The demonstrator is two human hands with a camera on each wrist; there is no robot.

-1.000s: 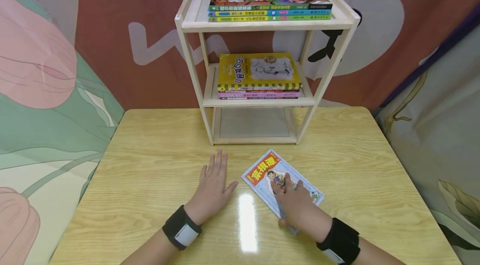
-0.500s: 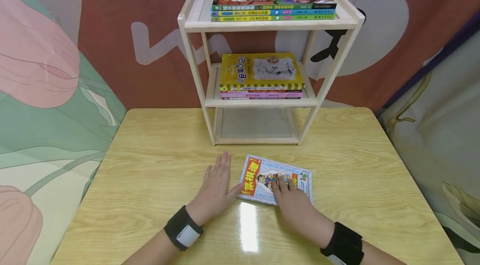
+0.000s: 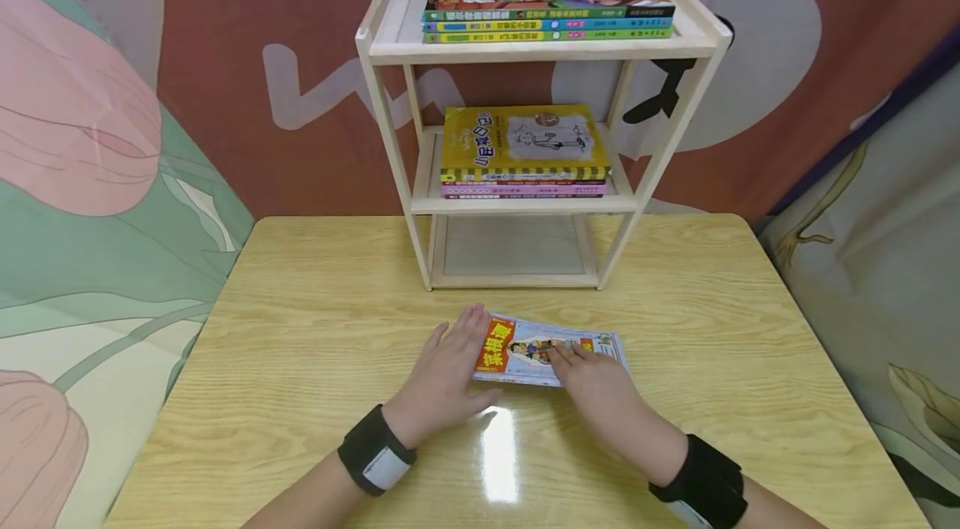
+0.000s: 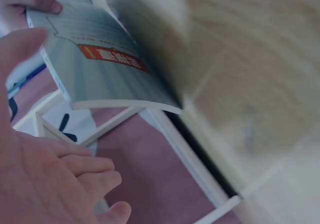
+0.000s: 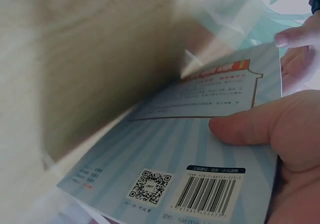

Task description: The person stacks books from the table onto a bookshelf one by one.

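Note:
A thin light-blue comic book (image 3: 536, 354) with a red-and-yellow title block is tilted up off the table. My right hand (image 3: 603, 396) grips its right half, fingers on the front cover. In the right wrist view, the right thumb (image 5: 245, 126) presses the back cover (image 5: 195, 154), above the barcode. My left hand (image 3: 446, 375) is at the book's left end, fingers extended. The left wrist view shows the left hand (image 4: 55, 179) spread, its thumb apart from the fingers. Whether the left fingertips touch the book is hard to tell.
A white three-tier shelf (image 3: 506, 205) stands behind the hands on the wooden table (image 3: 315, 329). Comic books (image 3: 547, 0) are stacked on its top tier, and a yellow-topped stack (image 3: 525, 146) lies on the middle one. Printed curtains (image 3: 285, 171) hang around the table.
The right hand has turned the book from slanted to nearly crosswise, shifted it left and raised its near edge. The left hand has moved right to the book's left end.

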